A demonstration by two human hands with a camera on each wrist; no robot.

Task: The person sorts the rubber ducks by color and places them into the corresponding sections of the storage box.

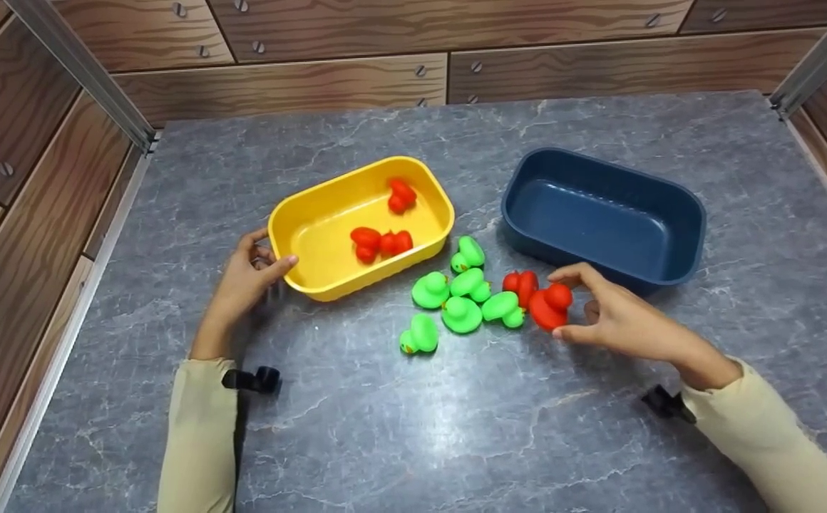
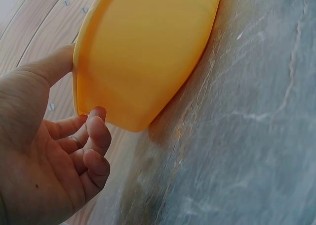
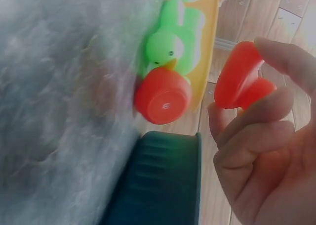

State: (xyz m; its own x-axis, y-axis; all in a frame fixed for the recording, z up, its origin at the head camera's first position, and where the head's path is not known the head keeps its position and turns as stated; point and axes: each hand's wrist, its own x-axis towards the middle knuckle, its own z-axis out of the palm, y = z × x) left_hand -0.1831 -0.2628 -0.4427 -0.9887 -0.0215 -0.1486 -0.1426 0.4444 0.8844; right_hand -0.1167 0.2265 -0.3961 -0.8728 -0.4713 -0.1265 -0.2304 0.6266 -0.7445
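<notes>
My left hand (image 1: pixel 241 281) grips the left end of the yellow bin (image 1: pixel 301 279), thumb over the rim and fingertips against the outer wall. Inside that bin lie three red rubber ducks, one of them (image 1: pixel 401 196) near the far right corner. With thumb and index finger, my right hand (image 1: pixel 627 324) pinches a red duck (image 1: pixel 550 308). In the right wrist view this held duck (image 3: pixel 239 75) shows apart from the others. Another red duck (image 1: pixel 520 286) lies just left of it, beside several green ducks (image 1: pixel 462 315) clustered on the table.
A dark blue bin (image 1: pixel 602 214) stands at the right, behind my right hand, with nothing in it. Wood-patterned walls (image 1: pixel 342 32) enclose the grey marbled table (image 1: pixel 356 434) at the back and sides. One green duck (image 1: pixel 420 334) lies nearest the front.
</notes>
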